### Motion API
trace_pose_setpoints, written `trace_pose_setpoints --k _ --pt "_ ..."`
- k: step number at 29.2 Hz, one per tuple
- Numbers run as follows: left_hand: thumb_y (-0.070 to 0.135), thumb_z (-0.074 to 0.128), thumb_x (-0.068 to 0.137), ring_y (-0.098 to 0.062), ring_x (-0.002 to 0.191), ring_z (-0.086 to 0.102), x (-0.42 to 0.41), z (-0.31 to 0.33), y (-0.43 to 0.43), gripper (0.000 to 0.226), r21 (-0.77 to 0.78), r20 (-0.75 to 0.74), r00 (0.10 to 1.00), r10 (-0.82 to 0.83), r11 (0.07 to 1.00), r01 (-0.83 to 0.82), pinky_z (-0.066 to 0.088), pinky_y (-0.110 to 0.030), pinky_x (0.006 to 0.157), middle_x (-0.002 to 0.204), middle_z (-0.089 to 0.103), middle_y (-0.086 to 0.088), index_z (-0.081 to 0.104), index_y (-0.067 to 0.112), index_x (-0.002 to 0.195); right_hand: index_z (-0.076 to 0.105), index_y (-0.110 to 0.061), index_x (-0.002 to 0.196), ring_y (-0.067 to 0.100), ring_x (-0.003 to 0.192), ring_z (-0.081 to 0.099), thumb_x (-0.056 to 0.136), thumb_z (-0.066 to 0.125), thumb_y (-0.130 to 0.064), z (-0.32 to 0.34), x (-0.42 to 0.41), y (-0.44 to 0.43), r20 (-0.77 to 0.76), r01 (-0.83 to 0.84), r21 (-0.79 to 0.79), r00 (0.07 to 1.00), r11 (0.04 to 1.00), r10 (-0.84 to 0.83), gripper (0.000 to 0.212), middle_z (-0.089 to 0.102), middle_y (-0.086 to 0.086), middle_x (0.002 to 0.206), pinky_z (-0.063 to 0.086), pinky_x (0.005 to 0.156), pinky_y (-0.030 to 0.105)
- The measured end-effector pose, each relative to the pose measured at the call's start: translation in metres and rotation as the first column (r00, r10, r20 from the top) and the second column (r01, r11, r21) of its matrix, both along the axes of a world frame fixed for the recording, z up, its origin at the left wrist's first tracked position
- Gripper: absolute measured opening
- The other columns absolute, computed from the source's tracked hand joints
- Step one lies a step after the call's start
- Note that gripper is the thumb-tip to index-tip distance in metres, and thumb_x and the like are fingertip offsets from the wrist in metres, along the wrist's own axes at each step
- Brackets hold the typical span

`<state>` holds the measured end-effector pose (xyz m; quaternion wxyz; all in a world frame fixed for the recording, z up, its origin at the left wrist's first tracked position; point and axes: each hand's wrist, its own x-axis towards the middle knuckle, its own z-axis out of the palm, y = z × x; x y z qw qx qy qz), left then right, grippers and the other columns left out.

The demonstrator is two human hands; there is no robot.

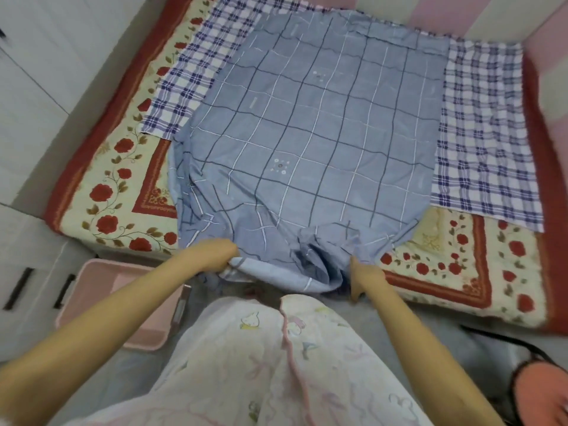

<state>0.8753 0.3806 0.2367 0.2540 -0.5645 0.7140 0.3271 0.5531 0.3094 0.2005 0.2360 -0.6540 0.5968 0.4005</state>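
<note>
Looks like spreading: left hand (215, 256) and right hand (364, 276) are clutching the hem of the blue-grey checked fabric sheet (307, 133) at the near edge of the bed (123, 195). Next move is probably pulling it taut.

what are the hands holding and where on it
Both grip the blue checked sheet by its bunched near edge, the left hand toward its left end, the right hand toward its right.

The head-worn camera looks steeply down, close above the bed's (123, 186) near edge.
</note>
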Motion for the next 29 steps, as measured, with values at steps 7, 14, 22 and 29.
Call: trace_pose_setpoints --k 7,14,22,29 --pt "0.049 0.066 0.079 -0.027 0.093 0.063 -0.008 -0.041 0.037 0.039 0.176 -0.024 0.962 -0.271 0.946 0.271 0.043 -0.030 0.068 0.101 0.066 -0.005 0.063 0.018 0.101 0.055 -0.008 0.128 0.019 0.104 0.060 0.097 0.047 -0.026 -0.049 -0.036 0.144 -0.111 0.273 0.240 0.961 0.932 -0.253 0.037 0.057 0.011 0.129 0.049 0.077 0.012" --pt "0.043 0.064 0.081 -0.024 0.087 0.060 -0.006 -0.063 0.049 0.027 0.142 -0.011 0.938 -0.346 0.928 0.344 0.037 -0.027 0.064 0.094 0.065 -0.010 0.060 0.016 0.084 0.050 0.000 0.127 0.032 0.116 0.053 0.092 0.046 -0.032 -0.058 -0.033 0.221 0.221 0.580 0.103 0.778 0.808 -0.588 0.048 0.055 0.019 0.127 0.043 0.092 0.031" --pt "0.046 0.060 0.087 -0.006 0.034 0.032 0.000 -0.028 0.032 0.057 -0.047 -0.537 0.744 0.398 0.866 -0.498 0.023 -0.020 0.040 0.036 0.030 0.005 0.033 0.014 0.048 0.033 -0.014 0.060 0.012 0.050 0.028 0.074 0.046 -0.018 0.027 -0.033 0.139 0.866 0.982 0.122 -0.036 0.141 -0.498 0.020 0.035 0.000 0.054 0.026 0.054 0.025" --pt "0.043 0.081 0.063 -0.028 0.107 0.055 0.014 -0.045 0.115 0.073 0.185 0.145 0.940 -0.310 0.941 0.282 0.045 -0.033 0.084 0.118 0.054 -0.009 0.044 0.017 0.121 0.032 -0.015 0.120 0.035 0.105 0.054 0.066 0.078 -0.055 -0.023 -0.055 0.242 0.214 0.379 -0.012 0.905 0.925 -0.368 0.082 0.042 0.010 0.120 0.048 0.082 0.046"
